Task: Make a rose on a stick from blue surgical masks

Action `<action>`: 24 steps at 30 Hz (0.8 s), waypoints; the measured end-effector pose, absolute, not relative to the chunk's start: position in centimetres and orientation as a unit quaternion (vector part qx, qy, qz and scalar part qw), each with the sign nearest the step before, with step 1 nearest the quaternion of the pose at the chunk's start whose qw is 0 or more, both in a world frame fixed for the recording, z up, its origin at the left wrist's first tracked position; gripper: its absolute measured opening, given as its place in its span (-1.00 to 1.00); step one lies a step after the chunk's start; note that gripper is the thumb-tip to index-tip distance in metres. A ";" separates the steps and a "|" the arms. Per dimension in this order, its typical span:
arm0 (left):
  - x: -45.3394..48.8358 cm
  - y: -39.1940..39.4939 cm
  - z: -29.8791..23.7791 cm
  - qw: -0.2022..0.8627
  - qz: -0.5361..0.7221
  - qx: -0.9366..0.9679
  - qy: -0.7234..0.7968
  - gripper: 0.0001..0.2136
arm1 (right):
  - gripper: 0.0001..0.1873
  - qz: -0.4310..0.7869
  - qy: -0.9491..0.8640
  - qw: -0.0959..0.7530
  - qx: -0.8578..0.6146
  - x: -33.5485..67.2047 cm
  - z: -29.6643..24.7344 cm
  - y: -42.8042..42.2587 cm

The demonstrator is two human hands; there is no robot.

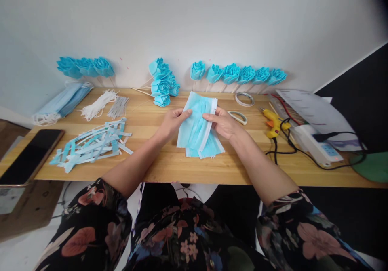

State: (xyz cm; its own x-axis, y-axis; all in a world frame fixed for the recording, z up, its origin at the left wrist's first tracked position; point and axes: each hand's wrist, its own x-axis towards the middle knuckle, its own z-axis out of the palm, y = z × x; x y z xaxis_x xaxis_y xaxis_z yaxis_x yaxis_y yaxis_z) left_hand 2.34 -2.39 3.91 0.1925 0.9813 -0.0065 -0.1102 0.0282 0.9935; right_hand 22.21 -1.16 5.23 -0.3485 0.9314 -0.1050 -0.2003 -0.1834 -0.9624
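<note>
Between my two hands is a light blue face mask (197,119) without ear loops, held above the table. My left hand (174,121) pinches its left edge, thumb on top. My right hand (222,122) grips the right side near a white edge, its thumb on the front. Beneath the held mask, more blue mask pieces (209,149) lie on the table. Just beyond my right hand are white-handled scissors (238,117), partly hidden by that hand. The fingers behind the mask are hidden.
Blue flowers on sticks (231,74) lean along the wall. At left lie whole masks (65,101), white ear loops (100,104), cut strips (91,143) and a phone (30,156). At right are a tape roll (244,99), a yellow glue gun (274,122) and a power strip (318,143) with black cords.
</note>
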 end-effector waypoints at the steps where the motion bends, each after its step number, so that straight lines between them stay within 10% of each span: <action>1: 2.3 -2.3 3.9 0.574 0.474 0.514 0.426 -0.56 | -0.48 0.669 -0.477 0.423 -0.382 22.3 5.2 -1.1; 24: 2.6 -2.4 3.6 0.588 0.434 0.550 0.405 -0.51 | -0.51 0.671 -0.474 0.420 -0.386 21.8 4.9 -1.4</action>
State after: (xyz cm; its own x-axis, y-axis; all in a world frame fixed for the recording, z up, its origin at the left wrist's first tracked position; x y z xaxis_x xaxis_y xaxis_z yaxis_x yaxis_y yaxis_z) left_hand 2.55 -2.44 3.59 0.2956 0.9553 0.0001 -0.0641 0.0197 0.9978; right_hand 21.83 -1.40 4.95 -0.3491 0.9293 -0.1208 -0.1973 -0.1989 -0.9599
